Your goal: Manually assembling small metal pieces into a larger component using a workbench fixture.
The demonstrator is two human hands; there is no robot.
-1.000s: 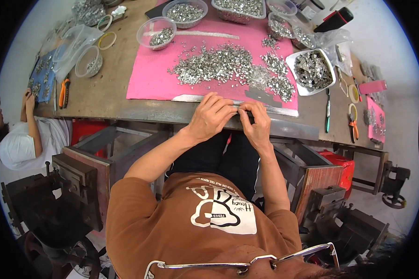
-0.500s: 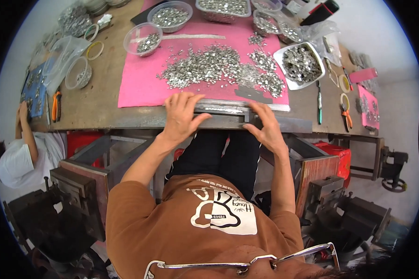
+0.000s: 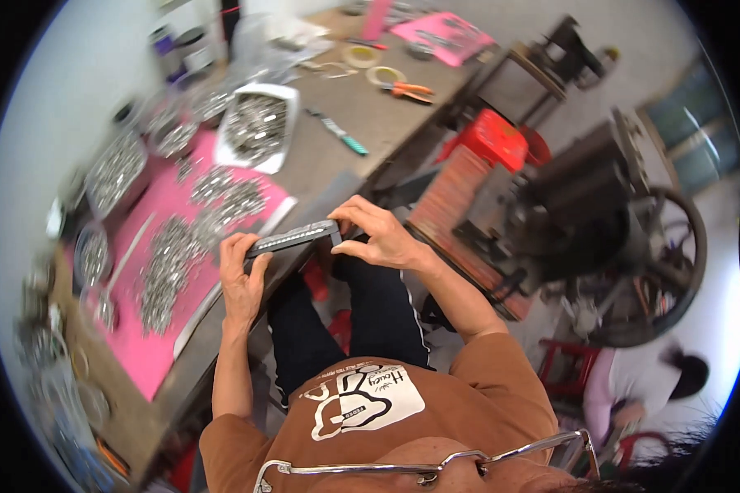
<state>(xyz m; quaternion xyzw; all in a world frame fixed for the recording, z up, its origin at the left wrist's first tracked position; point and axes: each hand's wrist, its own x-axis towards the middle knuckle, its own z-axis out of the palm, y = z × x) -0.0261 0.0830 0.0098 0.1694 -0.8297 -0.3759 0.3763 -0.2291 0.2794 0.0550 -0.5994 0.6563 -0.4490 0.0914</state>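
Note:
Between my two hands is a narrow dark metal bar-shaped frame [image 3: 294, 238] with a row of shiny silver pieces along it, lifted just off the front edge of the workbench. My left hand [image 3: 242, 275] pinches its left end between thumb and fingers. At the opposite end my right hand [image 3: 378, 236] grips the frame, fingers on top and thumb beneath. Beyond them, a pink mat [image 3: 154, 374] bears a heap of small silver metal pieces [image 3: 168, 275]. Motion blurs the mat's far side.
A white tray [image 3: 278, 162] full of silver pieces stands on the bench, near a green-handled tool [image 3: 350, 142] and orange-handled pliers [image 3: 409, 90]. To my right are a red stool [image 3: 501, 140] and a dark machine with a handwheel [image 3: 696, 275]. Another person [image 3: 645, 378] sits at lower right.
My view has swung to the right, bringing the machine and the other person at right into sight. The frame, earlier at the bench edge between my hands, is now lifted in both.

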